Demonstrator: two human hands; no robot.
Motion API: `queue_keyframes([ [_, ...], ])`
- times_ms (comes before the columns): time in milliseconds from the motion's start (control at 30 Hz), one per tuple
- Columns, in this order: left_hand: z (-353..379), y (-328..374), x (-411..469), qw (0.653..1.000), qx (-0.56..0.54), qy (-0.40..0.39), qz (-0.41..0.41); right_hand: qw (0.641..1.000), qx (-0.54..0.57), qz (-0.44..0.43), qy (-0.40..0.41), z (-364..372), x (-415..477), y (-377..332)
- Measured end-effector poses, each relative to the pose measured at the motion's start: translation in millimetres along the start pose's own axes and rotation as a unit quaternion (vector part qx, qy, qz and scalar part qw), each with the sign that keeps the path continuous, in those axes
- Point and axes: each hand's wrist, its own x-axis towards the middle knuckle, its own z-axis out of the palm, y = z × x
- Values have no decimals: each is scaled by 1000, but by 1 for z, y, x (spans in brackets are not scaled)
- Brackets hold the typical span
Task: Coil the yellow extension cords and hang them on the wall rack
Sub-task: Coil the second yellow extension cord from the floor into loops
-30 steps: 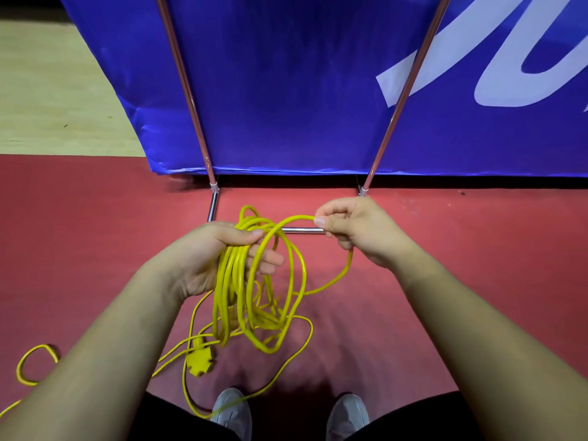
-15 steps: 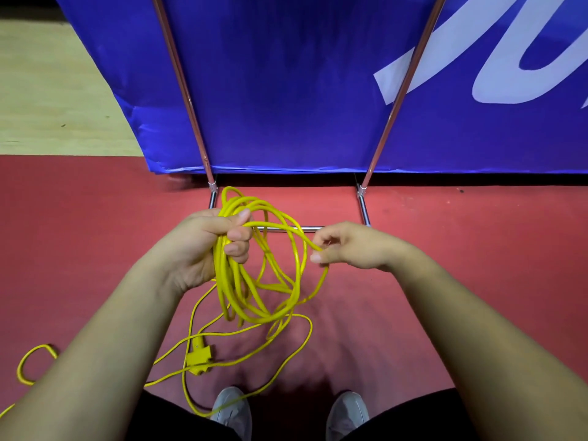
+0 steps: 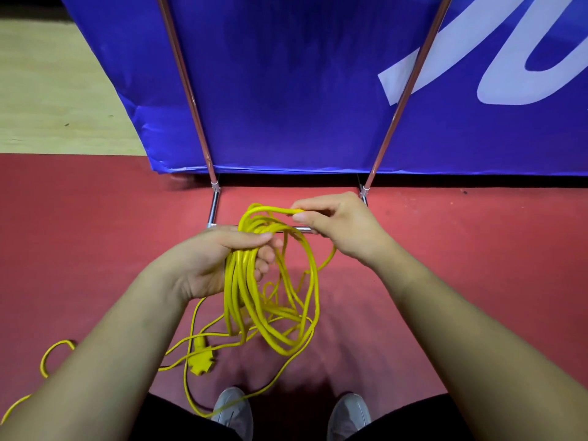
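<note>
A yellow extension cord hangs in several loops over the red floor. My left hand grips the bundled loops near their top, fingers curled round them. My right hand pinches one strand at the top of the coil, just right of and above the left hand. The cord's yellow plug end lies on the floor below the left forearm. Loose cord trails past my shoes, and another stretch of yellow cord curls at the far left. No wall rack is in view.
A blue banner on a metal tube stand rises straight ahead; its base bar lies on the red floor under my hands. Pale wooden flooring is at the upper left. My grey shoes are at the bottom.
My right hand has risen from beside the coil to its top, carrying a strand up as a new loop. The left hand keeps its hold, with the bundle thicker.
</note>
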Motion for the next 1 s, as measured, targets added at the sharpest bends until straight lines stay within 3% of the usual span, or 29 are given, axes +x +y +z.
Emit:
queue_keyframes([
  [200, -7, 5, -2, 997, -41, -61, 25, 998, -49, -2, -35, -13, -1, 12],
  [567, -7, 4, -6, 993, -3, -106, 47, 998, -27, -43, -49, -7, 2, 9],
  [733, -5, 3, -7, 989, 35, -141, 28, 999, 39, -23, 4, -8, 7, 16],
  [1000, -7, 21, -12, 986, -51, -35, 155, 985, -139, 100, -9, -21, 5, 93],
])
